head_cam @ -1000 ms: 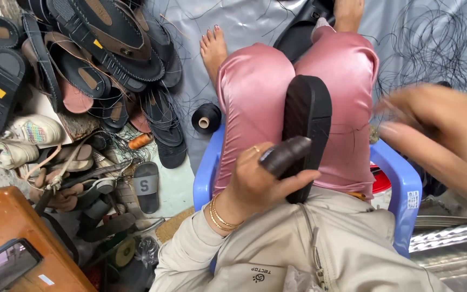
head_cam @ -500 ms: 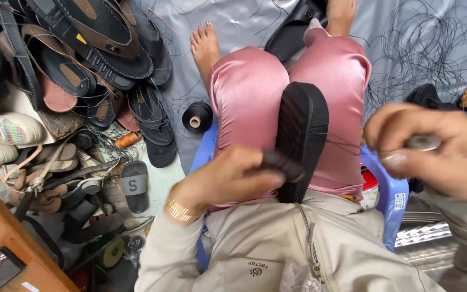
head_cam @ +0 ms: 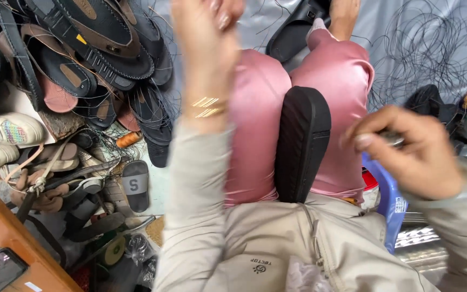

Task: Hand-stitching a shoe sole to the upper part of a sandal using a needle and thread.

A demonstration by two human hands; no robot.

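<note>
A black sandal [head_cam: 301, 143] stands sole-out, wedged upright between my knees in pink trousers [head_cam: 255, 124]. My left hand [head_cam: 206, 32] is lifted high above the left knee, blurred and cut off by the top edge, with gold bangles on its wrist. Its fingers look curled, and nothing in them can be made out. My right hand [head_cam: 406, 148] hovers just right of the sandal, fingers pinched on a small metal tool [head_cam: 391, 138] that is mostly hidden in the grip.
A heap of dark sandals [head_cam: 82, 48] and worn shoes fills the left. An orange thread spool [head_cam: 128, 139] lies by them. Loose black thread [head_cam: 422, 48] sprawls over the grey sheet at right. I sit on a blue plastic chair [head_cam: 385, 200]. A wooden table corner [head_cam: 6, 243] is bottom left.
My left hand let go of the sandal's top and swung up and away towards the top edge. My right hand moved left, closer to the sandal.
</note>
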